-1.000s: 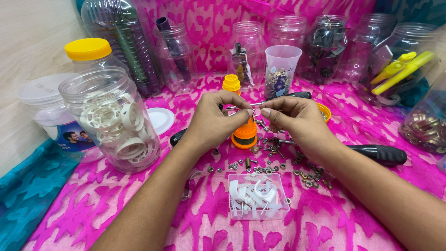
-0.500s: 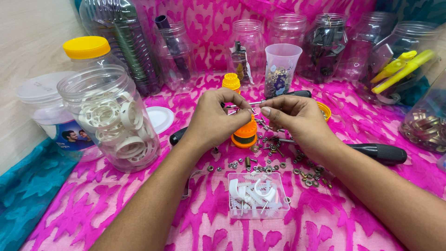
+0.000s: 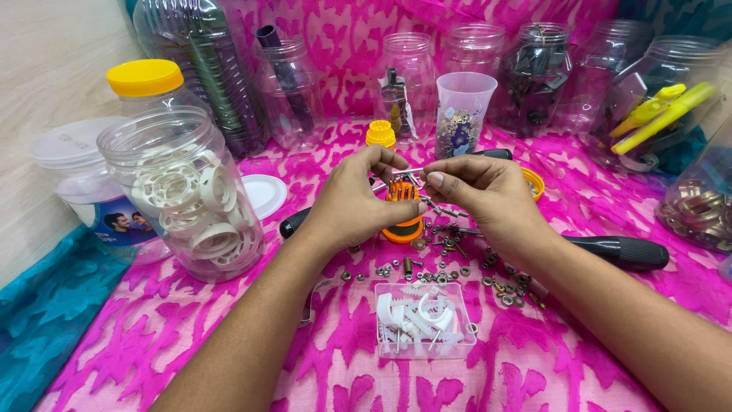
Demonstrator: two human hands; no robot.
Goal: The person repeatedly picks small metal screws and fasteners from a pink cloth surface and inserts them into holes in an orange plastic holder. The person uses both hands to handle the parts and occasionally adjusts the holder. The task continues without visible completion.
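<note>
1. Overhead, from the head view: left hand (image 3: 354,200) pinched shut on one end of a thin metal screw (image 3: 404,172); right hand (image 3: 480,191) pinched shut on the other end, fingertips nearly meeting.
2. Held level above an orange cap (image 3: 404,227), itself resting on the pink cloth of the tabletop (image 3: 152,336).
3. Scattered just below the hands: small nuts and washers (image 3: 442,267); nearer the camera, a clear plastic box (image 3: 424,320) of white clips.
4. Lying under the right wrist: a black-handled screwdriver (image 3: 621,250).
5. Standing left of the left forearm: an open clear jar (image 3: 187,194) of white rings; behind it, a yellow-lidded jar (image 3: 149,84).
6. Ranged along the back: a clear cup (image 3: 461,114) and a row of clear jars (image 3: 534,76), well apart from the hands.
</note>
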